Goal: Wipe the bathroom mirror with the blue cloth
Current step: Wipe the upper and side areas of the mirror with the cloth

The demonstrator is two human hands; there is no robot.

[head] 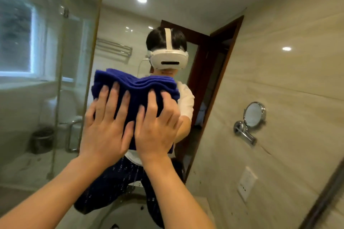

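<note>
The bathroom mirror (242, 61) fills almost the whole head view and reflects the room and a person wearing a white headset. A folded blue cloth (137, 87) lies flat against the glass near the middle. My left hand (106, 126) presses on its left part with fingers spread and straight. My right hand (158, 128) presses on its right part, its fingertips bent slightly over the cloth's folds. The lower part of the cloth is hidden behind both hands.
Reflected in the mirror are a glass shower screen (78, 61), a window (16, 37), a dark bin (41, 142), a brown door frame (219, 80), a round chrome wall mirror (254, 114) and a wall socket (246, 183). The mirror's dark edge (323, 199) runs at the lower right.
</note>
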